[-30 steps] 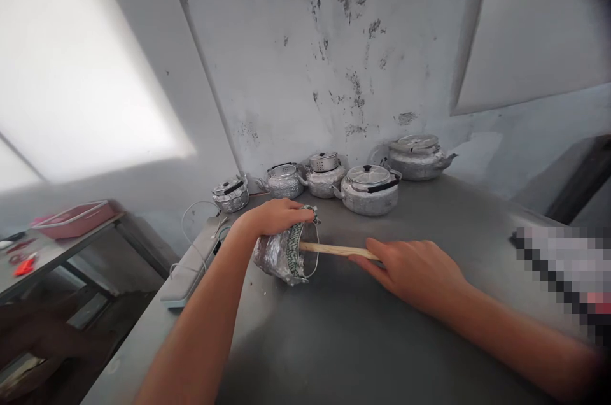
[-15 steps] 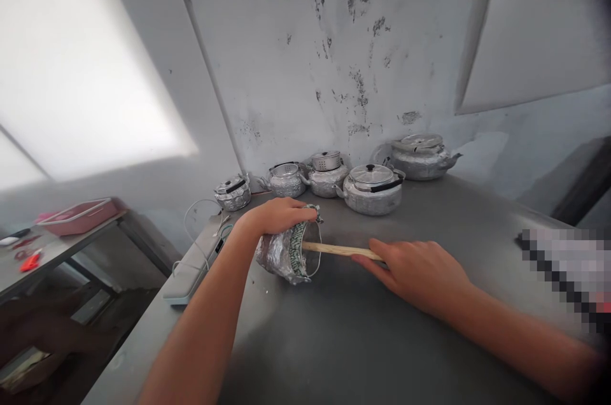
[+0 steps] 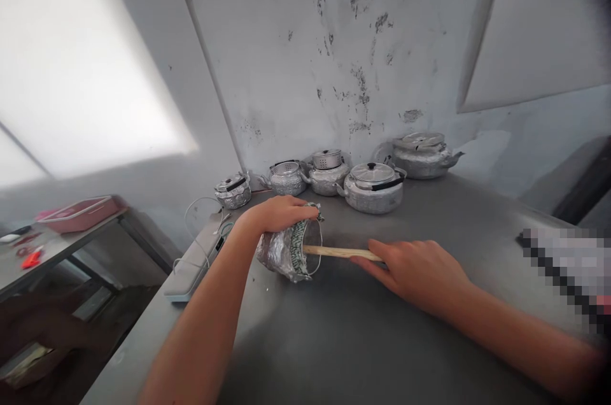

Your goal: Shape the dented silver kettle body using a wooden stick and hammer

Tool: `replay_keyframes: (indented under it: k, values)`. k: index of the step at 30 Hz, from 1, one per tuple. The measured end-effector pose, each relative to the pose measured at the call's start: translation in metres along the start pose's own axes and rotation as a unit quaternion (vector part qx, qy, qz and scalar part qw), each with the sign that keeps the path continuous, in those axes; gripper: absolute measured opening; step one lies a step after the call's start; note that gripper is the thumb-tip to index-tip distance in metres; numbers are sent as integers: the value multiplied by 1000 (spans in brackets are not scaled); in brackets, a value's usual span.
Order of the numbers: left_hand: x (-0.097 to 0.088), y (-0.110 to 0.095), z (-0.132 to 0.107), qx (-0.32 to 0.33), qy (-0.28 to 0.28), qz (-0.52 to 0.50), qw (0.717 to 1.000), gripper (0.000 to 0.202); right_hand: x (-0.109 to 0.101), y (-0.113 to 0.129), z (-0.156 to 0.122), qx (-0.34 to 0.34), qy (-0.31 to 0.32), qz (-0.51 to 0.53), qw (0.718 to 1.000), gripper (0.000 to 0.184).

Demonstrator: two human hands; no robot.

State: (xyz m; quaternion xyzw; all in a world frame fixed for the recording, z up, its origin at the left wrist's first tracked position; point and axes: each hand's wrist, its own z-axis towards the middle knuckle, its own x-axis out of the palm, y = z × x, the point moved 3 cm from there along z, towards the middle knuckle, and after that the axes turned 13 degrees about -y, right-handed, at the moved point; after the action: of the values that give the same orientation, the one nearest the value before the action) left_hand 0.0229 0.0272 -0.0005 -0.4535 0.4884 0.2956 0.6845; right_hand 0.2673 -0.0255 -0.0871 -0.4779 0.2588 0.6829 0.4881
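A foil-like silver pot (image 3: 278, 256) with a green-and-white patterned band at its rim lies tilted on the grey table, its mouth facing right. Over its top is my left hand (image 3: 281, 214), closed around the rim side, with some fingers hidden behind it. My right hand (image 3: 420, 268) grips a pale wooden stick (image 3: 337, 253) between thumb and fingers. The stick's far end goes inside the pot's mouth, where I cannot see its tip.
Several silver teapots stand along the wall, including a lidded teapot (image 3: 373, 191) and a larger teapot (image 3: 422, 160). At the left edge lies a power strip (image 3: 193, 281) with a white cable. A pink basket (image 3: 81, 214) sits on a side table. A blurred-out object (image 3: 573, 271) is at right.
Both hands keep their grips and the pot stays in place. The stick and right hand have barely moved. The view has shifted slightly.
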Motion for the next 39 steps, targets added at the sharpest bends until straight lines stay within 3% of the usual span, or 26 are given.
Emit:
replay_keyframes:
  k: [14, 39]
  values:
    - [-1, -3, -1, -24, 7, 5, 1000, 54, -2, -3, -1, -4, -24, -19, 1000, 60]
    - [0, -1, 0, -15, 2, 2, 1000, 53, -6, 1, 1, 23, 17, -1, 1000, 65]
